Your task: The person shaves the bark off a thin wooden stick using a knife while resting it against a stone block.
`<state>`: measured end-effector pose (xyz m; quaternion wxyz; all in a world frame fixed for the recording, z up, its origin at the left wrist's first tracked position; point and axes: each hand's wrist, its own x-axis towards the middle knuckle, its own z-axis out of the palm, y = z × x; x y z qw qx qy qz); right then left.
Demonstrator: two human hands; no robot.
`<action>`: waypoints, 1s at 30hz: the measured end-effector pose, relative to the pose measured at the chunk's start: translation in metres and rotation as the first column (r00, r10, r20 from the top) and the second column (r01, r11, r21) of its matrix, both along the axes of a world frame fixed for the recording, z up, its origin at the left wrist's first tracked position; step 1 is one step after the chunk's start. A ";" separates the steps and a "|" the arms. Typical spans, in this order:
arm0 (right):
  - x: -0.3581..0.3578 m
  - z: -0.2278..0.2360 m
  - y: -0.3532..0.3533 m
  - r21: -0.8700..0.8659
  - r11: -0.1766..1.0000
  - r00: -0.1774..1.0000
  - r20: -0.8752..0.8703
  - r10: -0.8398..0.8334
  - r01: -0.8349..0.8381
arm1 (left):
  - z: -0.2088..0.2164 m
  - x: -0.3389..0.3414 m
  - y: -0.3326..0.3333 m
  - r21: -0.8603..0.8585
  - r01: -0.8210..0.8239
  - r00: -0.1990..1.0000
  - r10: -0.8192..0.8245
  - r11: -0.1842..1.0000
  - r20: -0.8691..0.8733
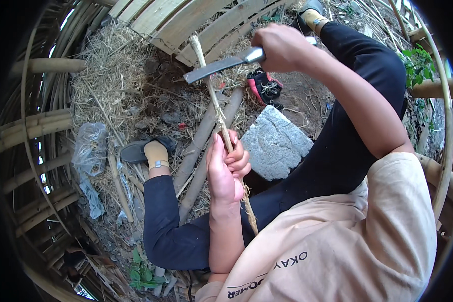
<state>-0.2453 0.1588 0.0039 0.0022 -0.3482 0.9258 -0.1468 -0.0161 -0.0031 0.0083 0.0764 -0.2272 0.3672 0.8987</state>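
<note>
1 stick (216,105) slants outward from the lap (287,195); the left hand (227,168) grips it mid-length, presumably for steadiness, leaving its far end free. The right hand (283,49) grips the knife (224,65); its blade crosses the stick beyond the left hand, contact unclear.

Knife handle (254,54) mostly out of sight within the right hand (283,48).

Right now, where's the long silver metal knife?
Head view, upper middle: the long silver metal knife is in the right hand, crossing the thin pale wooden stick beyond the left hand.
</note>
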 end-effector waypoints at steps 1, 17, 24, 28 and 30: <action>0.001 -0.002 -0.001 0.009 1.000 0.997 0.073 0.012 -0.013 | -0.002 0.002 0.000 -0.036 -0.013 1.000 0.014 0.999 0.019; 0.035 -0.001 -0.019 0.014 0.967 0.958 0.146 0.248 -0.253 | -0.005 0.003 -0.014 -0.088 -0.073 0.993 0.080 0.994 0.084; 0.009 -0.006 -0.007 -0.060 0.996 0.990 0.127 0.067 -0.060 | 0.004 0.007 0.000 -0.192 -0.042 0.996 0.056 0.981 0.066; 0.007 -0.011 -0.009 -0.055 0.996 0.986 0.145 0.081 -0.074 | -0.002 0.007 0.000 -0.240 -0.052 0.994 0.074 0.969 0.086; 0.012 -0.011 -0.011 -0.090 0.992 0.979 0.177 0.102 -0.087 | -0.004 0.005 -0.002 -0.253 -0.067 0.992 0.093 0.965 0.090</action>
